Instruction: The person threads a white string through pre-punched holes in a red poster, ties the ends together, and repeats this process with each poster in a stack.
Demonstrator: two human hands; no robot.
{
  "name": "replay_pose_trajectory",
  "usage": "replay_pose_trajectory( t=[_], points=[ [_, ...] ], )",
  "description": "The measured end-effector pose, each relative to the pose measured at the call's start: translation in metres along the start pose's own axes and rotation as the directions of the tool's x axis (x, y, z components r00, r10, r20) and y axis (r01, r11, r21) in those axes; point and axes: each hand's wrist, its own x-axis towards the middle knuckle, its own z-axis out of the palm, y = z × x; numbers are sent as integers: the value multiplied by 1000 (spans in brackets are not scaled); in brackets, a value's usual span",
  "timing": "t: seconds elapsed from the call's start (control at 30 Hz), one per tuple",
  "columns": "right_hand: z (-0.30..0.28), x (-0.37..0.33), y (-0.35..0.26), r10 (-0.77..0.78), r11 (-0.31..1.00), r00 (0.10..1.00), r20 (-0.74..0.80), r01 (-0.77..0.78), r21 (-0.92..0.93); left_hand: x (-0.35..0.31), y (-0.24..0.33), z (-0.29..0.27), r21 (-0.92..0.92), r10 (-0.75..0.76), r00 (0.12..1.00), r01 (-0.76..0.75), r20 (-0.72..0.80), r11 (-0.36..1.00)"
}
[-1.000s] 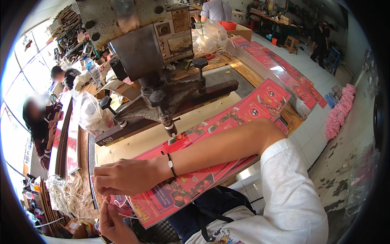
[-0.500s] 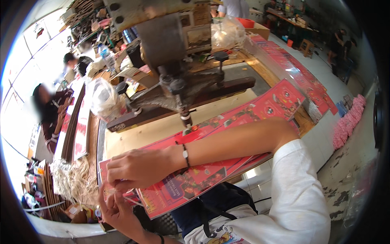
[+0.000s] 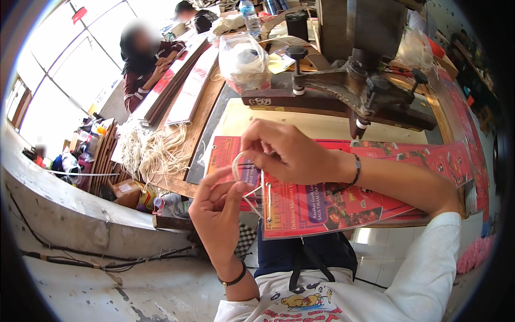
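White cord (image 3: 235,165) loops up between my two hands at the left end of a long red printed plastic-covered sheet (image 3: 292,225). Another stretch of it runs down to the eyeletted edge of that sheet. My left hand (image 3: 217,206) is just off this edge, thumb and forefinger pinched on the cord. My right hand (image 3: 292,153) reaches across from the right, over the sheets, its fingertips closed on the loop's upper end. Beneath lies a second red sheet (image 3: 222,147) with an eyelet in its corner.
A heavy metal press (image 3: 357,80) stands behind the sheets on a pale board (image 3: 230,115). At left, loose cords (image 3: 155,153) hang over the table edge beside stacked long strips (image 3: 188,99). A plastic bag (image 3: 244,61) sits near the press. Another person (image 3: 142,70) works at far left.
My view has swung left, so hands and press appear farther right. My hands have drawn apart, and a cord loop now shows between them. The top sheet's left edge is uncovered.
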Motion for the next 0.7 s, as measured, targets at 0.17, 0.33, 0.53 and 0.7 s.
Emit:
replay_pose_trajectory(
  t=[0.17,0.33,0.53,0.7],
  points=[
    [1,1,1,-37,998,996,-82,33,-46,-2,2,-8,50,-31,997,28,70,998],
    [1,1,1,-79,997,997,-15,78,-28,-1,-1,-4,-19,3,995,-1,96,1000],
    [-1,2,-1,-171,978,976,133,185,-97,-1,-5,3,-38,48,999,-47,20,998],
    [0,1,-3,-161,978,973,166,180,-107,-3,-12,-1,37,71,997,-69,-39,997]
  ],
)
